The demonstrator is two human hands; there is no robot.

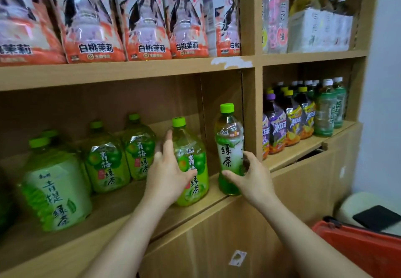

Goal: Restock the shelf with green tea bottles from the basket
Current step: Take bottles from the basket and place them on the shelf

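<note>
A slim green tea bottle (229,147) with a green cap stands upright at the right end of the wooden shelf (121,197), against the divider. My right hand (249,175) grips its lower half with thumb and fingers around it. To its left stands a wider green plum tea bottle (191,165). My left hand (167,169) lies against that bottle's left side with fingers straight and the thumb across its label. The red basket (355,247) shows at the lower right corner, its inside hidden.
Three more large green bottles (104,160) stand along the same shelf to the left. Pink peach jasmine packs (141,17) fill the shelf above. The right bay holds purple, yellow and green bottles (303,112). A black object (377,217) lies on a pale cushion above the basket.
</note>
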